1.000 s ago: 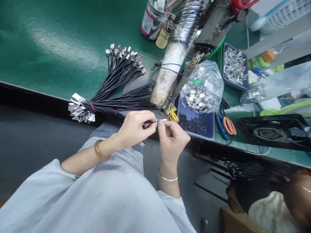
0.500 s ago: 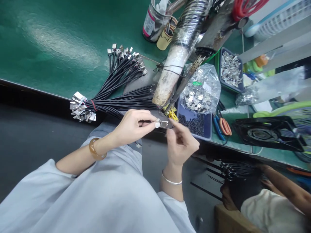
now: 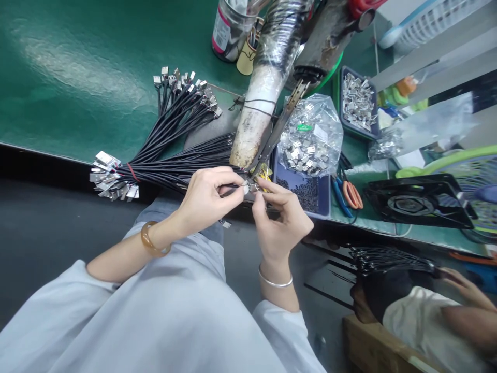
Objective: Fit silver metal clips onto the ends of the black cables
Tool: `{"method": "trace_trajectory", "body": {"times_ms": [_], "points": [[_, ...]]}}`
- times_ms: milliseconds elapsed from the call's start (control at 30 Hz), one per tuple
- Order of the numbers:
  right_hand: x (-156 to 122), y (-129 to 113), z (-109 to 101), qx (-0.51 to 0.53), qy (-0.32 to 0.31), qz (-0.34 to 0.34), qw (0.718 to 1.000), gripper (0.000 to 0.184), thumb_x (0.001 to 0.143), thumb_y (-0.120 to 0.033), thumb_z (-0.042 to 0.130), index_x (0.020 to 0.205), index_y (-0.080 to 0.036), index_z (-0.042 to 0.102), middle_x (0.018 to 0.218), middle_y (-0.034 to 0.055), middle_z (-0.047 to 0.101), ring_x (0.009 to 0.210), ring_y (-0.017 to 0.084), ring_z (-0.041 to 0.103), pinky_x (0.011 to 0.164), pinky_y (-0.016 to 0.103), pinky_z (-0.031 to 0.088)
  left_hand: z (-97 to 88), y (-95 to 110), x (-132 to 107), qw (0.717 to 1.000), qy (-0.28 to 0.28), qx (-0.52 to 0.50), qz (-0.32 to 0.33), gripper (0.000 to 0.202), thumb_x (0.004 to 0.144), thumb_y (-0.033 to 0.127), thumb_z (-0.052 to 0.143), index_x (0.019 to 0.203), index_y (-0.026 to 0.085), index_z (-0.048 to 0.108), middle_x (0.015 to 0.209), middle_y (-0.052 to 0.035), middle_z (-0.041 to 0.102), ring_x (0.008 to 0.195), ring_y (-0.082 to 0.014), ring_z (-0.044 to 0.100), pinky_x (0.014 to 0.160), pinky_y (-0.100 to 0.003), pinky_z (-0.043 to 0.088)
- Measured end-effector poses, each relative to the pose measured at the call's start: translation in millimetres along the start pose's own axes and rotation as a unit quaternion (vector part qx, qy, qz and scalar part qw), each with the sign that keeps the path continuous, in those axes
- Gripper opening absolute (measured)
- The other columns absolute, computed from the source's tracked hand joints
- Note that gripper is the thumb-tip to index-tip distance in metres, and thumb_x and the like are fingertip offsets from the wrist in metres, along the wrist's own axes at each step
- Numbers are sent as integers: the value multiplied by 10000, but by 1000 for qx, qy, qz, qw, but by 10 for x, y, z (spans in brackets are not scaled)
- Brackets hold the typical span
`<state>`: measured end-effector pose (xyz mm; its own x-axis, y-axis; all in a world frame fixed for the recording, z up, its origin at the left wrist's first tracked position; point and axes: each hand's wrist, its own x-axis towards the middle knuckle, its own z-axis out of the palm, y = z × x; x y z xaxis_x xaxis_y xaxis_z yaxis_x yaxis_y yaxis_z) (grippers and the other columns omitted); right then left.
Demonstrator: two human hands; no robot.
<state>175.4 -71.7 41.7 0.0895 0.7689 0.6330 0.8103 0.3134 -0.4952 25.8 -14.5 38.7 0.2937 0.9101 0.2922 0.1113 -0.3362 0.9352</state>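
My left hand [image 3: 212, 199] is closed in a pinch around the end of a black cable, with thin bare wire ends showing past the fingertips. Close against it, my right hand [image 3: 282, 217] has its thumb and forefinger drawn together at those ends; whatever lies between them is too small to make out. Beside the left hand spreads a bundle of black cables [image 3: 171, 165] with metal plugs, tied by a red band [image 3: 133, 172]. Just beyond the fingertips, a soldering iron [image 3: 277, 127] slants down, with yellow material [image 3: 266, 173] near its lower end.
A white pipe [image 3: 254, 116] hangs over the bench [image 3: 77, 77]. To the right are a blue tray [image 3: 324, 197] of small black pieces, a clear bag [image 3: 310, 137] of metal plugs, pliers [image 3: 347, 196] and a black fan [image 3: 417, 202]. Another person [image 3: 419, 311] sits lower right.
My right thumb and forefinger have moved left to meet the wire ends at the left fingertips. The view has shifted slightly, and the other person's arm has moved.
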Motion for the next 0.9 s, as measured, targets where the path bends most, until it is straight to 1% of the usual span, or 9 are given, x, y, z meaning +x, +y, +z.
{"method": "trace_trajectory", "body": {"times_ms": [67, 133, 233, 333, 467, 567, 667, 800, 900], "points": [[8, 10, 24, 35, -7, 51, 998, 86, 925, -202, 652, 846, -230, 632, 991, 54, 817, 897, 191, 797, 711, 301, 650, 13, -6, 3, 1000, 8, 20, 18, 167, 821, 114, 617, 700, 141, 729, 582, 45, 481, 525, -65, 391, 519, -221, 294], [17, 16, 34, 53, -14, 71, 996, 81, 916, -211, 666, 842, -226, 636, 992, 57, 817, 897, 191, 796, 713, 299, 650, 32, -13, 4, 998, 20, 42, 36, 171, 821, 103, 612, 698, 140, 725, 576, 47, 474, 527, -67, 391, 523, -222, 296], [33, 18, 36, 66, -8, 74, 995, 69, 904, -195, 682, 851, -228, 652, 998, 50, 818, 895, 185, 794, 740, 300, 649, 68, -20, 6, 995, 45, 69, 59, 172, 815, 82, 603, 700, 141, 717, 590, 39, 512, 535, -70, 405, 530, -222, 307], [48, 19, 42, 66, -7, 74, 995, 62, 910, -204, 680, 856, -231, 665, 1010, 45, 817, 889, 186, 792, 752, 312, 648, 98, -18, 9, 992, 64, 84, 67, 174, 810, 70, 601, 698, 144, 711, 598, 36, 532, 535, -70, 406, 529, -218, 313], [81, 13, 50, 49, -7, 71, 996, 70, 923, -239, 670, 853, -233, 678, 1025, 49, 811, 916, 199, 785, 763, 334, 645, 116, -8, 10, 991, 81, 80, 74, 181, 819, 71, 603, 691, 145, 709, 582, 42, 497, 526, -67, 390, 524, -216, 312], [113, 2, 48, 37, 0, 57, 998, 72, 916, -230, 677, 847, -237, 693, 990, 42, 810, 909, 201, 782, 744, 334, 644, 118, -3, 8, 989, 89, 79, 84, 192, 824, 67, 599, 679, 147, 697, 578, 44, 480, 524, -67, 377, 523, -217, 313], [121, -7, 39, 42, 5, 41, 998, 79, 907, -199, 684, 839, -240, 690, 950, 31, 810, 895, 193, 785, 733, 319, 646, 114, 0, 6, 989, 89, 77, 84, 189, 821, 68, 601, 674, 147, 689, 577, 41, 499, 524, -67, 380, 523, -217, 317], [88, -16, 22, 43, -7, 39, 998, 98, 916, -179, 654, 839, -238, 649, 966, 36, 813, 886, 181, 790, 712, 290, 644, 107, 5, 0, 994, 68, 68, 52, 186, 800, 69, 594, 648, 146, 668, 590, 28, 564, 527, -68, 409, 521, -210, 333], [63, -17, 8, 39, -19, 41, 998, 105, 927, -197, 645, 832, -238, 629, 967, 39, 815, 873, 178, 792, 710, 285, 646, 108, 12, -7, 996, 58, 60, 35, 181, 794, 75, 586, 648, 146, 665, 604, 24, 592, 534, -67, 439, 511, -192, 342]]}}
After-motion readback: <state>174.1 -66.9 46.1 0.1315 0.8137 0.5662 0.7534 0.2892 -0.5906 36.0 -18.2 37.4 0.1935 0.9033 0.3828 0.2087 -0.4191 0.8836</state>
